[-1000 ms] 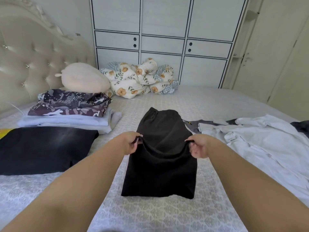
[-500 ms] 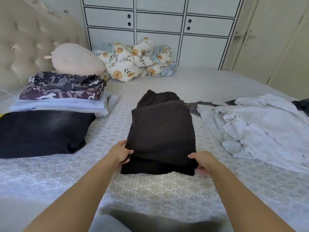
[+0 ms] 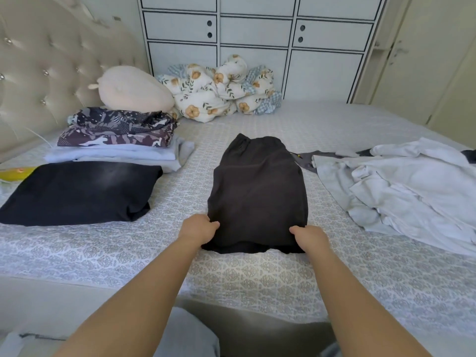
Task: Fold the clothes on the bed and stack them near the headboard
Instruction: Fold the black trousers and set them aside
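Note:
A dark brown folded garment (image 3: 257, 191) lies flat in the middle of the bed (image 3: 257, 269). My left hand (image 3: 198, 229) grips its near left corner and my right hand (image 3: 307, 235) grips its near right corner, fingers curled over the edge. To the left, near the tufted headboard (image 3: 38, 73), sits a stack of folded clothes (image 3: 116, 140) with a patterned piece on top. In front of that stack lies a folded black garment (image 3: 77, 191). A loose heap of white and grey clothes (image 3: 401, 186) lies unfolded at the right.
A cream plush pillow (image 3: 134, 90) and a bundled floral blanket (image 3: 219, 91) sit at the far side of the bed, against white wardrobe doors (image 3: 257, 34). A yellow item (image 3: 15, 172) peeks out at the left edge. A door (image 3: 425, 60) stands at the right.
I brought the lifted upper layer of the dark garment down toward me, folding it over. My hands moved from mid-garment to its near corners. The camera tilted downward.

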